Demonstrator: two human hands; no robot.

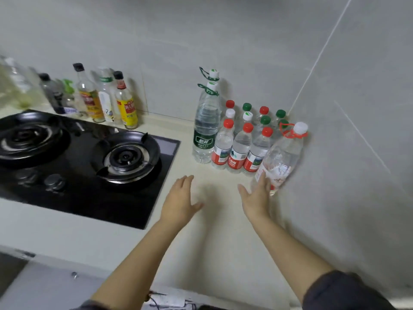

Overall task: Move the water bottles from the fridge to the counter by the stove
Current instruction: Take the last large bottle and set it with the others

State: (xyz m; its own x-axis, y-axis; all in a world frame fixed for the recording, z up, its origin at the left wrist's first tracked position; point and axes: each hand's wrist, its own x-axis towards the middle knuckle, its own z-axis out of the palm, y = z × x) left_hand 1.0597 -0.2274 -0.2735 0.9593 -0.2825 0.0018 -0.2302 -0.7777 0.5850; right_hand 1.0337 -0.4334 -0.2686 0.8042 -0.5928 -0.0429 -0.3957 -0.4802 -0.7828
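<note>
Lower frame: two bare forearms reach up over the pale counter (212,238).

Left hand (180,198), centre frame: palm down, fingers straight and loosely together, thumb out, holding nothing. It hovers close over the surface; contact cannot be confirmed.

Right hand (257,198), just right of centre: fingers straight and together, not curled, tips against the lower body of the large red-loop bottle (285,153). That bottle stands tilted, its cap leaning toward the right-hand wall and its base on the counter. The picture is blurred here.

Beyond, centre right: the small bottles (240,146), with red and green caps, stand upright in tight rows, the nearest just beside the tilted bottle. Left of them stand two tall green-label bottles (205,128), upright.

No fridge is in view; the water stands on the counter, right of the stove (89,157). Upper left: condiment bottles (107,101) against the wall.

Assessed risk: nothing grips the tilted bottle. If the flat hand nudges its base, it may topple left into the packed small bottles and fell several, or slide down along the wall.
</note>
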